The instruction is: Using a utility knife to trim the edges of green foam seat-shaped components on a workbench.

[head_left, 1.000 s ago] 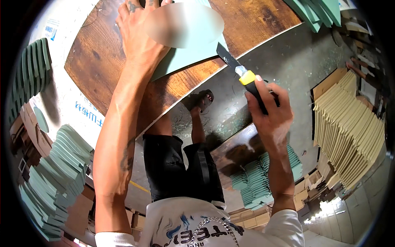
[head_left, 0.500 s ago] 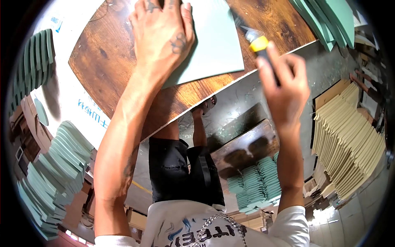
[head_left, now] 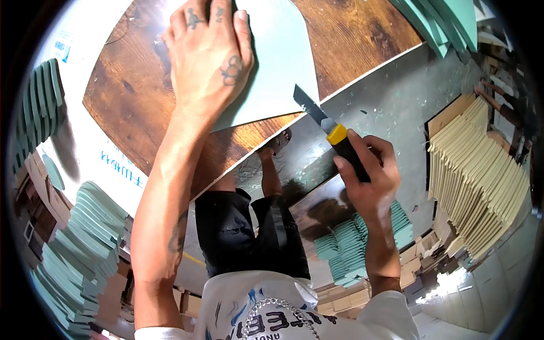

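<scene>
A pale green sheet (head_left: pixel 277 62) with a curved right edge lies on the brown wood-grain board (head_left: pixel 362 45). My left hand (head_left: pixel 209 62) presses flat on it from above, fingers stretched toward the upper edge of the view, where their tips are partly cut off. A utility knife (head_left: pixel 352 157) with a black and yellow handle sits in my right hand (head_left: pixel 374 184), its fingers wrapped round the grip. The bare blade points up and left, just past the table's near edge and close to the sheet's lower right corner, apart from it.
Pale green pieces stand in stacks at the left (head_left: pixel 85 232), at the upper right (head_left: pixel 442 22) and on the floor (head_left: pixel 351 243). A tall beige stack (head_left: pixel 476 175) rises at the right. Near it, another person's limb (head_left: pixel 493 99) shows.
My right hand has drawn the knife down and left, from beside the sheet's right edge to beyond the table's near edge. My left hand stays on the sheet; the view has shifted slightly.
</scene>
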Demonstrator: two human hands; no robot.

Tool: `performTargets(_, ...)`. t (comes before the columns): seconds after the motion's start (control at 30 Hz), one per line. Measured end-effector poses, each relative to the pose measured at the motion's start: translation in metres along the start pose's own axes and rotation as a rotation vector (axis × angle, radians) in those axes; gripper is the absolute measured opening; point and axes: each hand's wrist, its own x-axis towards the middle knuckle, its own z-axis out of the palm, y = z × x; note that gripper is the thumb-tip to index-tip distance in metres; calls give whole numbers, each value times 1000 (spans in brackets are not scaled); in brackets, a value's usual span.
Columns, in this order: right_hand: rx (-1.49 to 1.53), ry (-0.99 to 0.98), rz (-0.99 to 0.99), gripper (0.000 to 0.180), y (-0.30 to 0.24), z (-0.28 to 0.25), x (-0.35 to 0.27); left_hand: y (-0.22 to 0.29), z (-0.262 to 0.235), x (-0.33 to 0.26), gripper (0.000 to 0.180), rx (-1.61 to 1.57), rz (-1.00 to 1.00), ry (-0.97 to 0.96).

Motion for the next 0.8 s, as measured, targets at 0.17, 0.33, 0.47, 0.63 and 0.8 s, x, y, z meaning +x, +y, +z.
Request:
performTargets(0.17,20,18,-75,50,5,2,-6,9,0,-1,44,29,-58,3)
performTargets(0.33,34,30,-58,50,4,4,-8,1,0,-2,42,33,-9,-1)
performTargets(0.47,-49,61,-79,52,12,4,-12,5,17,-8,41,16,-9,42)
performTargets(0.63,31,76,-56,51,5,5,-5,-2,9,-1,38,42,71,81)
performTargets(0.8,1,89,-99,50,6,7,-10,1,7,-7,39,82,26,67)
